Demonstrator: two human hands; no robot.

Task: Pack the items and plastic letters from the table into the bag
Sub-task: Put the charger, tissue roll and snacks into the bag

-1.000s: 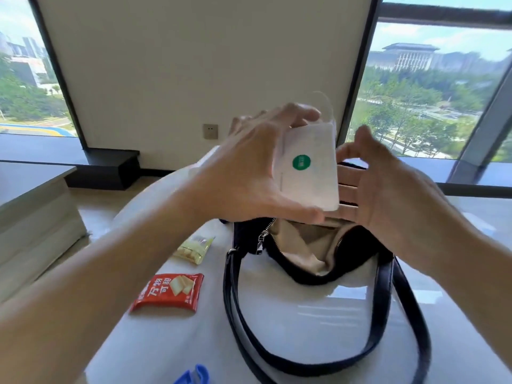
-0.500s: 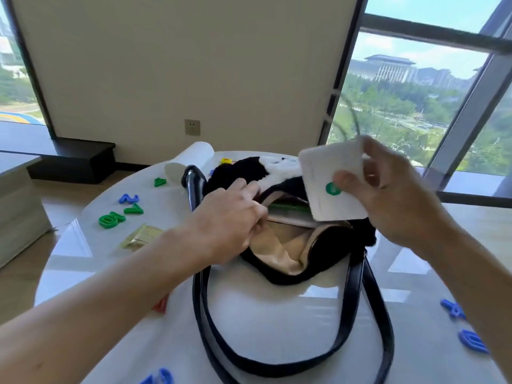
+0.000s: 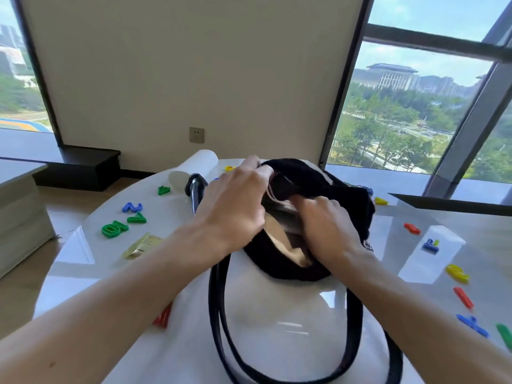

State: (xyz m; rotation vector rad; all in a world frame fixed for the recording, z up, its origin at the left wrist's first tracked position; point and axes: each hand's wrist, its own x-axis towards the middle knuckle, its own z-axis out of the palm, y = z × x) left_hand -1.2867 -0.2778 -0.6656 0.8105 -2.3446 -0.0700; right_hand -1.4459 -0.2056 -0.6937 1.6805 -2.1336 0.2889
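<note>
A black fuzzy bag (image 3: 343, 198) with beige lining (image 3: 277, 234) lies open on the white round table (image 3: 277, 328). My left hand (image 3: 235, 209) pinches the bag's far rim and holds the mouth apart. My right hand (image 3: 324, 225) is pushed into the opening, its fingertips hidden inside. The white packet is out of sight. Plastic letters lie on both sides: green ones (image 3: 113, 228), a blue one (image 3: 132, 207), a red one (image 3: 463, 297), a yellow one (image 3: 457, 273). A yellow-green snack packet (image 3: 142, 245) rests at the left. A red packet (image 3: 163, 317) shows under my left forearm.
The bag's long black straps (image 3: 219, 300) loop toward me across the table. A clear roll (image 3: 198, 164) lies at the table's far edge. A pale stack of boards (image 3: 19, 212) stands off the table at the left. Windows flank the wall behind.
My right hand took over the white packet and went down into the bag with it. My left hand let go of it and gripped the bag's rim.
</note>
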